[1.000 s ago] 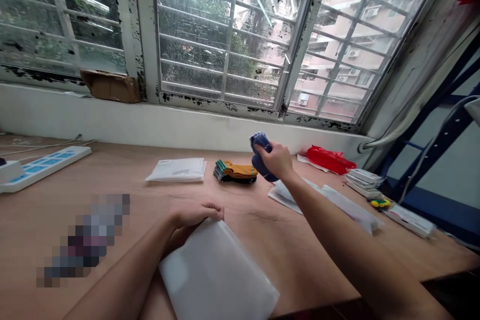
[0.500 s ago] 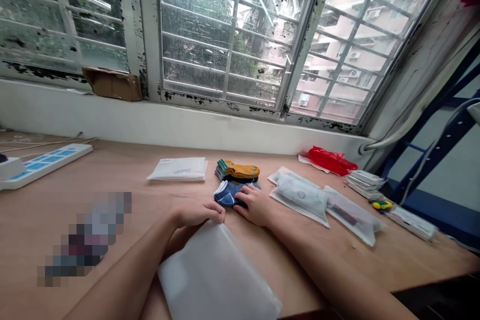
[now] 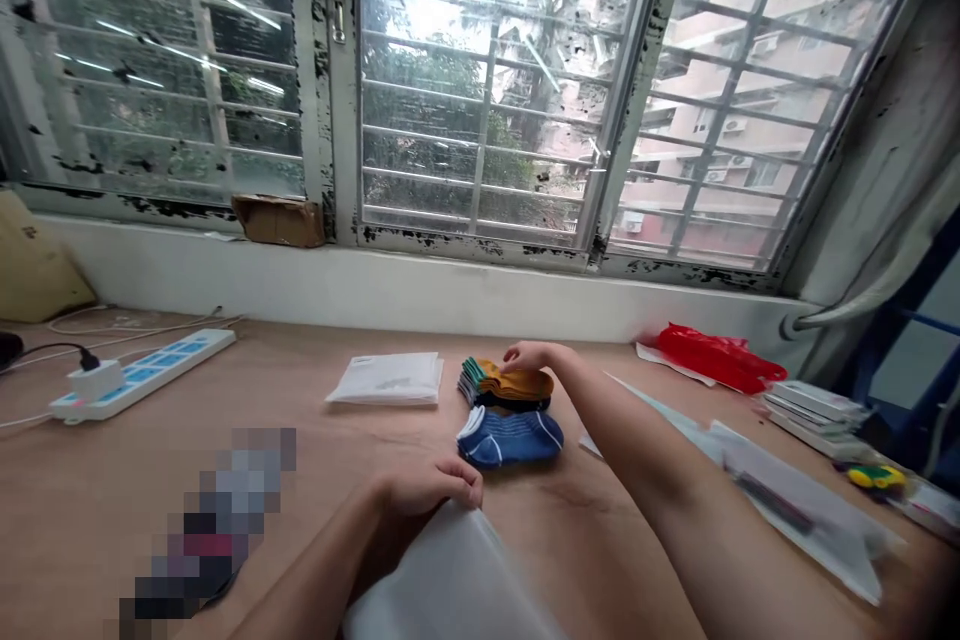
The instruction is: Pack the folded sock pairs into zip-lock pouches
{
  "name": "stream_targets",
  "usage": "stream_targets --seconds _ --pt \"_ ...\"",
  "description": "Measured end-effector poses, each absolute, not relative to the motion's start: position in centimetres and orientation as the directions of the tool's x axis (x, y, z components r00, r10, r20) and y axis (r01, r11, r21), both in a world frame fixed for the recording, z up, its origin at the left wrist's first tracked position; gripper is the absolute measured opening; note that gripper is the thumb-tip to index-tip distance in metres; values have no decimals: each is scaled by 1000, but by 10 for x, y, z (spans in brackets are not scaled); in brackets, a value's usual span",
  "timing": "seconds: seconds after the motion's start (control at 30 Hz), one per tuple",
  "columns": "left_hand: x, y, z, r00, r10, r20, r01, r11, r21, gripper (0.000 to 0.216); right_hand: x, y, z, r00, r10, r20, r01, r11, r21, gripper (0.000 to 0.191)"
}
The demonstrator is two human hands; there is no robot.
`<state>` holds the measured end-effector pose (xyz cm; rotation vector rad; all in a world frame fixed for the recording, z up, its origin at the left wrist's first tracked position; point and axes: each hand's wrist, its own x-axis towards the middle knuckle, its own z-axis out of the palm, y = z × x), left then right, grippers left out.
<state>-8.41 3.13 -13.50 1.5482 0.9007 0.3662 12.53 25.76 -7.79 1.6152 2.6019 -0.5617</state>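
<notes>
My left hand is closed on the top edge of a frosted plastic bag, which hangs tilted at the bottom of the view. Beyond it lies a blue pair of socks with white trim, flat on the table. Behind these is a stack of mustard socks with green and grey cuffs and a dark layer beneath. My right hand reaches over that stack from the right, its curled fingers pinching at the topmost mustard sock; the fingertips are partly hidden.
White packets lie left of the socks. On the right are a filled clear bag, red plastic, stacked white boxes and a yellow-green item. A power strip and a blurred-out object are at left.
My right hand has left the blue socks and moved back to the mustard stack. My left hand keeps hold of the bag. The view has tilted up and swung left.
</notes>
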Motion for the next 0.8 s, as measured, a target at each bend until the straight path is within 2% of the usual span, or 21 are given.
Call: stream_targets --seconds 0.2,0.43,0.6,0.7,0.8 --pt "-84 34 -138 666 704 -246 289 61 956 17 129 277 -94 -443 758 -479 893 323 -315 52" --pt "-85 40 -147 715 675 -179 223 23 975 20 125 278 -94 -403 673 -620 905 191 -380 56" --pt "-86 42 -152 716 679 -162 202 21 979 24 121 266 -88 -404 707 -580 899 188 -396 62" --pt "-86 40 -150 708 686 -169 206 29 978 23 122 253 -77 -409 751 -518 892 211 -399 48" --pt "-86 37 -144 710 679 -185 216 41 976 23 129 237 -55 -407 838 -363 881 257 -396 37"
